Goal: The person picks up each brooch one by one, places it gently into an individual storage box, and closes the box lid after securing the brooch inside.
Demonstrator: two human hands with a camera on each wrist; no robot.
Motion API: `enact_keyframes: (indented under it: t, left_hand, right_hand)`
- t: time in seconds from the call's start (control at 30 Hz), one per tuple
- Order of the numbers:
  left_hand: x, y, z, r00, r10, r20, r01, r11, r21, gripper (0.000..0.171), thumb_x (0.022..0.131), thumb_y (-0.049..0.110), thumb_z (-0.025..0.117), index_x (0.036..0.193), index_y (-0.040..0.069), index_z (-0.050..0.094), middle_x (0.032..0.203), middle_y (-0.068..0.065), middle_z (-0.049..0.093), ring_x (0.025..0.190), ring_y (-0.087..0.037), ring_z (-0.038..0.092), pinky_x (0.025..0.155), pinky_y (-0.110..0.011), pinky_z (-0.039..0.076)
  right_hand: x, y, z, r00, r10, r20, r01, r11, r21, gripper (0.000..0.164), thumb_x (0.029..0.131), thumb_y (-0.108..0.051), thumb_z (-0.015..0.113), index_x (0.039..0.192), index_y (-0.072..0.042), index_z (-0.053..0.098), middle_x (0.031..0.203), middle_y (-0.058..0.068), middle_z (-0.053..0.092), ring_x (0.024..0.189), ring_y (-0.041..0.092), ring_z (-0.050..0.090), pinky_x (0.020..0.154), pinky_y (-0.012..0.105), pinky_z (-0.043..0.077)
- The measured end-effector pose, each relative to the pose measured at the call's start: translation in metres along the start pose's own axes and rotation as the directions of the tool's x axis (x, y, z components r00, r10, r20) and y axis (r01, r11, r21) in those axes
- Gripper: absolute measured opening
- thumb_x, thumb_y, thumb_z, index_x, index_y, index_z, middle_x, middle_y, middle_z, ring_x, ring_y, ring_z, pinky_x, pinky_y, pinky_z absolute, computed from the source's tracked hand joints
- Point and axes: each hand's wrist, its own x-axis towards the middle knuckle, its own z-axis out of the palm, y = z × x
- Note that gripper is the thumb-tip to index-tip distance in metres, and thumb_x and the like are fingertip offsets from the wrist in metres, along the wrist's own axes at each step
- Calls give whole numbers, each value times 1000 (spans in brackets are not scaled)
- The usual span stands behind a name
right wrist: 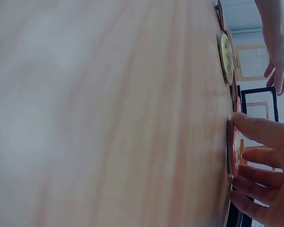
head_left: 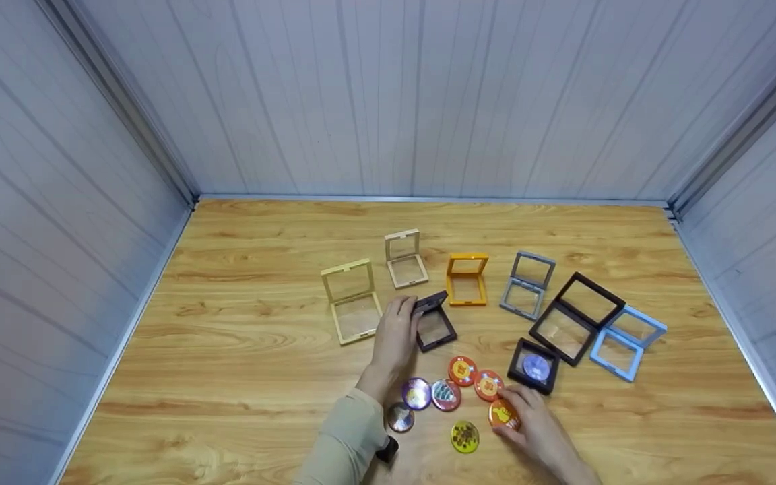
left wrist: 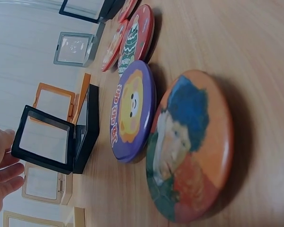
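Observation:
My left hand (head_left: 395, 337) holds the raised lid of a small black display case (head_left: 439, 342) at its edge; the case stands open on the table. In the left wrist view, the fingertips are at the corner of the lid (left wrist: 42, 163). On the right, my right hand (head_left: 537, 428) grips an orange round badge (head_left: 504, 415) by its rim, thumb on one side and fingers on the other. Between the hands lie two red badges (head_left: 462, 371), a Christmas-tree badge (head_left: 446, 395), a purple-rimmed badge (left wrist: 132, 111), a portrait badge (left wrist: 191, 146) and a yellow badge (head_left: 465, 437).
Behind the hands stand opened cases: pale yellow (head_left: 358, 339), beige (head_left: 409, 285), orange (head_left: 467, 302) and grey (head_left: 520, 312). Farther right are a large black case (head_left: 563, 313), a light-blue case (head_left: 613, 371) and a black case (head_left: 533, 386) holding a purple badge (head_left: 536, 368). Panel walls enclose the wooden table.

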Motion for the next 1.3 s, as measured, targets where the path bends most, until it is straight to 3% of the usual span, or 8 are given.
enact_keyframes:
  t: [0.3,0.53,0.87,1.1,1.3]
  left_hand:
    - [2,0,0,999,-33,33,34,999,-30,22,87,6,53,106,-3,58,101,-11,56,93,-24,54,84,-33,44]
    - [4,-2,0,997,-50,67,50,999,-8,20,89,7,49,104,-1,59,101,-11,57,94,-24,54,84,-33,44]
    - [5,-2,0,992,-86,93,94,992,-88,20,89,4,46,106,0,57,103,-11,56,96,-25,54,86,-34,43]
    - [6,-1,-1,992,-82,100,88,995,-54,20,90,5,46,105,-1,58,102,-11,56,94,-25,55,84,-34,44]
    - [6,-2,0,993,-80,87,86,993,-75,19,89,3,47,103,0,58,101,-9,57,93,-24,55,84,-32,44]
  right_hand:
    - [1,0,-2,999,-8,42,8,1000,-2,51,65,-21,76,108,1,58,109,12,52,103,31,48,87,45,41]
    - [0,0,-2,998,-59,35,60,998,-8,50,63,-15,78,106,1,59,105,11,52,99,30,50,83,43,44]
    - [2,-2,-5,996,-39,79,38,999,14,45,64,-10,76,104,2,60,101,9,53,93,25,53,79,39,46]
    - [4,0,-7,994,-29,110,28,1000,11,45,65,-12,75,105,2,60,103,9,53,93,25,53,77,38,47]
    - [8,-3,-12,989,-4,146,0,1000,29,45,66,-13,75,106,2,60,104,9,53,95,26,51,77,39,47]
